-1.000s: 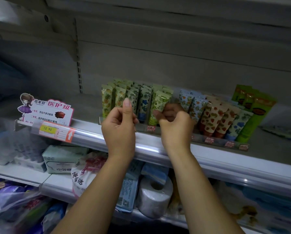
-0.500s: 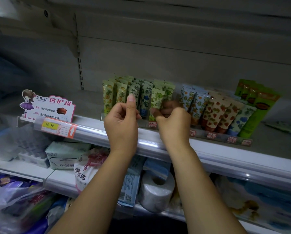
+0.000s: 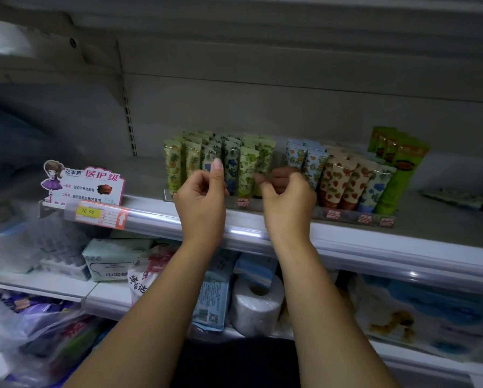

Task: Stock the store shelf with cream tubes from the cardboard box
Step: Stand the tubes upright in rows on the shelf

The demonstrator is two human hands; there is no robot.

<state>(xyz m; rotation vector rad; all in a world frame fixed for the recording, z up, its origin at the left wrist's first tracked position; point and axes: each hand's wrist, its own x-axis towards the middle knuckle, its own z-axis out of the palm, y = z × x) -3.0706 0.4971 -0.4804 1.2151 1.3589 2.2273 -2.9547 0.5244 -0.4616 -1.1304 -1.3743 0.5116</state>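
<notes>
The cream tubes [image 3: 236,163] stand in rows at the front edge of the shelf [image 3: 374,247]. The left hand [image 3: 201,198] is curled and empty; the right hand [image 3: 286,197] is curled against them, grip unclear. Square the rows gently, as they'd likely topple.

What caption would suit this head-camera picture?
Left hand and right hand at the upright cream tubes on the shelf.
</notes>
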